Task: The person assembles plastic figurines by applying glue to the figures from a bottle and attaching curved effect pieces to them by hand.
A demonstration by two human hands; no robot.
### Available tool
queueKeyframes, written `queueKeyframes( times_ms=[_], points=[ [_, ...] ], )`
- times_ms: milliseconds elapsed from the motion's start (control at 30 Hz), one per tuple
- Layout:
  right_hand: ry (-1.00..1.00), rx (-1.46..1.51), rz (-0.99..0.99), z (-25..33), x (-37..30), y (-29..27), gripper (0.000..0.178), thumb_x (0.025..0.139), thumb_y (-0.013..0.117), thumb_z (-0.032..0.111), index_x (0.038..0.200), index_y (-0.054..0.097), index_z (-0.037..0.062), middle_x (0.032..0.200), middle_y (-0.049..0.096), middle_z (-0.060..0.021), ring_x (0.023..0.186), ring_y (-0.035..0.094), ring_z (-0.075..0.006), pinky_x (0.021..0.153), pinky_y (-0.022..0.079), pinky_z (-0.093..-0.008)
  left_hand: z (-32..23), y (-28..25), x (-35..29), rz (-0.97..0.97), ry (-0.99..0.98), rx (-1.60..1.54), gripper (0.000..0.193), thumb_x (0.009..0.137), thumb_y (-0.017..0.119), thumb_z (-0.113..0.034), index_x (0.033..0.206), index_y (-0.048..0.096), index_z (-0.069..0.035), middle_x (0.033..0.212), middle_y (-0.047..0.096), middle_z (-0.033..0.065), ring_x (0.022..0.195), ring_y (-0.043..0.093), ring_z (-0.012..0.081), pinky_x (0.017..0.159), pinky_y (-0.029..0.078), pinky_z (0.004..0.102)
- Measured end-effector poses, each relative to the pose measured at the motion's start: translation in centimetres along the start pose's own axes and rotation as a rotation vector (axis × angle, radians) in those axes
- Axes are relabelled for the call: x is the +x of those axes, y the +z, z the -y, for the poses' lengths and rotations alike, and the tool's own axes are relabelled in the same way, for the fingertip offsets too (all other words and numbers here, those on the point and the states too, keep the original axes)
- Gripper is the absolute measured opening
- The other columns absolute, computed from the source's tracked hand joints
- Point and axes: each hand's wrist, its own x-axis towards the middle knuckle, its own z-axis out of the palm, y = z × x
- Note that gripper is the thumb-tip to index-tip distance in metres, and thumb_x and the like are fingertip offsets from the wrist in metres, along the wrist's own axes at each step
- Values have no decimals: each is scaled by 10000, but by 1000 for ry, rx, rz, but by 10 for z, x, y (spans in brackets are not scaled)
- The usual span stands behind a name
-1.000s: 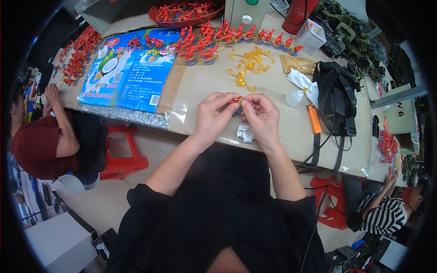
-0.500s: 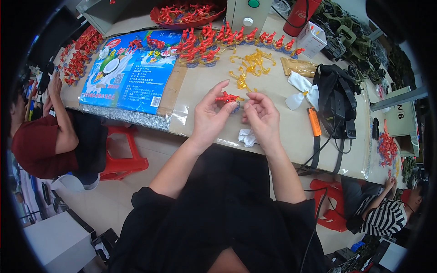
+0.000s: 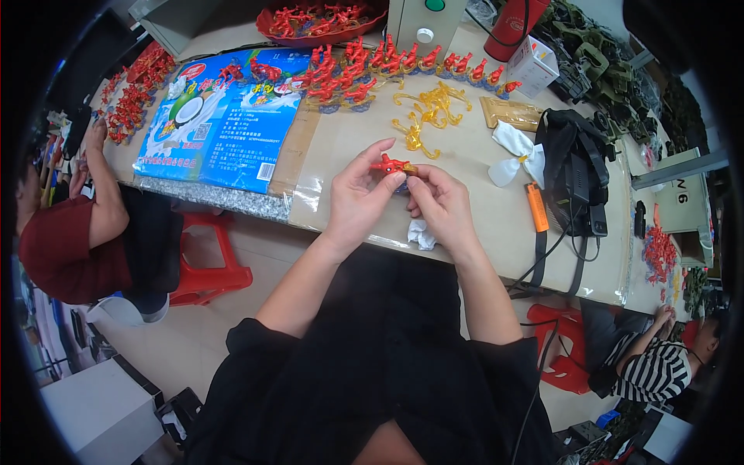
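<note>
A small red toy figure [image 3: 391, 164] with yellow and bluish parts is pinched between the thumb and fingers of my left hand [image 3: 359, 192]. My right hand [image 3: 440, 200] has its thumb and fingertips closed on the figure's yellow end; its lower part is partly hidden by my fingers. Just beyond my hands lie loose translucent yellow pieces [image 3: 438, 106], with a single one [image 3: 415, 138] closest to my fingertips. By my right wrist rests a crumpled white tissue [image 3: 421, 234].
Rows of red figures [image 3: 341, 77] stand along the back, below a red bowl [image 3: 322, 35] of more. A blue printed cardboard sheet [image 3: 221, 120] lies left. An orange-handled tool [image 3: 536, 208], black bag [image 3: 573, 167] and cable lie right. People sit on both sides.
My right hand has moved left to the figure, and its fingers now touch the yellow end. The left hand keeps its hold in nearly the same place.
</note>
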Motion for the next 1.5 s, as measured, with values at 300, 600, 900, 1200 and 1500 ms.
queueKeyframes(
  times_ms=[300,600,900,1200,1500],
  points=[
    [-75,329,-25,-4,-6,0,150,828,560,69,954,513,3,746,565,-24,603,528,-49,515,450,-173,4,3,2,-120,13,-27,432,781,599,-6,1171,413,0,903,562,62,828,535,102,752,444,229],
    [-179,353,47,2,-8,7,157,834,542,67,966,536,-20,709,570,-15,553,513,-39,465,417,-162,2,-2,-1,122,-181,-378,255,850,523,-77,1085,481,11,964,577,77,836,555,125,759,450,256],
    [-50,311,-100,-1,-1,-3,141,814,592,98,895,577,-15,662,560,-9,493,461,-24,425,371,-153,4,-16,2,229,-364,-645,274,874,479,-116,1096,467,44,1022,549,118,887,538,172,796,429,293],
    [47,298,-19,0,1,-9,134,824,584,127,851,573,-3,602,532,14,467,433,-18,415,347,-159,3,-13,0,180,-329,-481,244,831,532,-40,1062,496,31,964,574,100,827,543,142,768,438,269],
    [14,232,-63,-3,3,-2,125,830,576,130,831,567,5,606,534,21,472,420,-5,418,333,-155,3,-12,-1,216,-297,-452,247,833,528,-43,1062,503,45,977,568,101,835,533,132,789,432,266]
  ],
)
